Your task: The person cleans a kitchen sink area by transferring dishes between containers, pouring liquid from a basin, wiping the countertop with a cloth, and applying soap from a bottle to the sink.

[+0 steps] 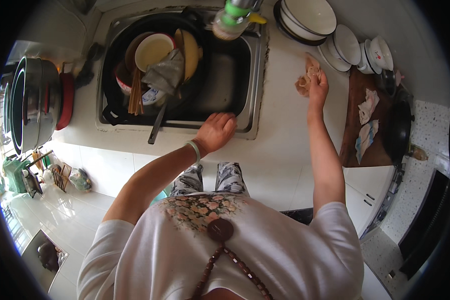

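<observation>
My right hand point(318, 88) grips a crumpled brown cloth point(303, 83) against the pale countertop, to the right of the sink. On the front rim of the steel sink point(257, 112) rests my left hand point(216, 130), its fingers together and bent, the palm hidden. A large black pan point(114, 71) fills the sink's left side. It holds a white bowl with a red rim point(154, 50), wooden chopsticks point(136, 92), a grey cloth point(167, 73), a yellowish curved piece point(190, 54) and a dark-handled utensil point(157, 125) leaning over the rim.
A faucet with a green band point(235, 15) hangs over the sink. Stacked white bowls point(309, 17) and smaller bowls point(345, 45) line the back right. Two cloths point(368, 107) lie on a brown board point(350, 123) beside a dark pan point(397, 127). A steel pot point(32, 101) stands left.
</observation>
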The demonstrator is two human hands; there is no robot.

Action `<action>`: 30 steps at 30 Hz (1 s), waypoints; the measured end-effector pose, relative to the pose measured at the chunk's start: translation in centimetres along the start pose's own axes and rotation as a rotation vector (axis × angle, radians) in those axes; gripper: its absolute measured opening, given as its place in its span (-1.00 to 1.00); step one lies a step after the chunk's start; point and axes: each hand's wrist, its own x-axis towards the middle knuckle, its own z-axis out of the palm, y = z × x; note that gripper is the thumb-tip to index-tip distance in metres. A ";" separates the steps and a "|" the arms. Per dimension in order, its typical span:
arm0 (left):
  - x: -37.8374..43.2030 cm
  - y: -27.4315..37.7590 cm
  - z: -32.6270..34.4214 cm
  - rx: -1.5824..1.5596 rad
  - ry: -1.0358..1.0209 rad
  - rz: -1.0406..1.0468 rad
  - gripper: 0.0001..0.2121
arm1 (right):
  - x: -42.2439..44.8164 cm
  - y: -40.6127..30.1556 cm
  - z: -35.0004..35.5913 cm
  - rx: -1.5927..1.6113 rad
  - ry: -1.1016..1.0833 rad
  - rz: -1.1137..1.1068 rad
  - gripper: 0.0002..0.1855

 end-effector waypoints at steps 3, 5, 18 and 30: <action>-0.4 0.8 -2.1 -0.122 0.087 -0.002 -0.77 | -2.4 4.3 2.1 -0.216 -0.079 -0.317 -0.68; -3.9 1.9 -4.3 -0.183 0.053 -0.099 -0.76 | -8.9 1.8 7.6 -0.496 -0.023 -0.608 -0.64; -28.7 0.3 -15.8 -0.227 -0.096 -0.693 -0.86 | -29.5 -3.4 15.6 -0.843 -0.191 -0.570 -0.69; -36.7 0.8 -19.7 -0.235 0.106 -1.057 -0.89 | -34.0 -12.6 26.0 0.117 -0.167 0.197 -0.72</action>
